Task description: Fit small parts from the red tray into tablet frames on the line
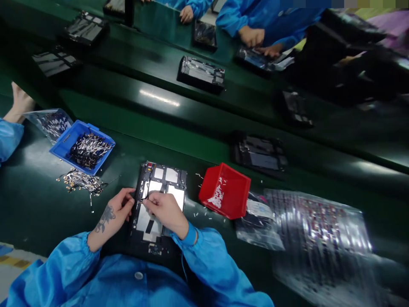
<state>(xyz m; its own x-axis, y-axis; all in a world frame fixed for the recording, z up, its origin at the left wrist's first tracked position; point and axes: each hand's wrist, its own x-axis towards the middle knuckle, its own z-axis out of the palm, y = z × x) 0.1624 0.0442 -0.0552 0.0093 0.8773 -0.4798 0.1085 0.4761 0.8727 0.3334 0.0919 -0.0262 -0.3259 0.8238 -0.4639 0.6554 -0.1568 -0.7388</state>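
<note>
The open tablet chassis [161,200] lies flat on the dark green bench [38,209] directly in front of the person, its inner side up, with pale rectangular patches showing across its upper half; going from the far left, a co-worker's hand [19,104] in a blue sleeve rests at the bench edge, just beside a clear plastic bag [47,121] of small parts; next comes a blue bin [81,146] filled with thin metal-tipped cables, and in front of it a loose heap of the same cables [81,181] on the bench; the left hand [115,211], tattooed on its back, sits at the left edge of the chassis with fingers curled and pinched close together, though what it grips is too small to tell; the right hand [166,211] lies on top of the chassis, fingers bent and drawn together near the left hand, apparently nipping a fine part at the frame's left rim; to the right stands a red bin [225,189] tilted on its side with white bits inside and more scattered about it; further right lie shiny plastic bags [316,226], blurred; beyond, on the conveyor, rest several other dark chassis [201,73], and other people's hands [252,36] work at the far side.
</note>
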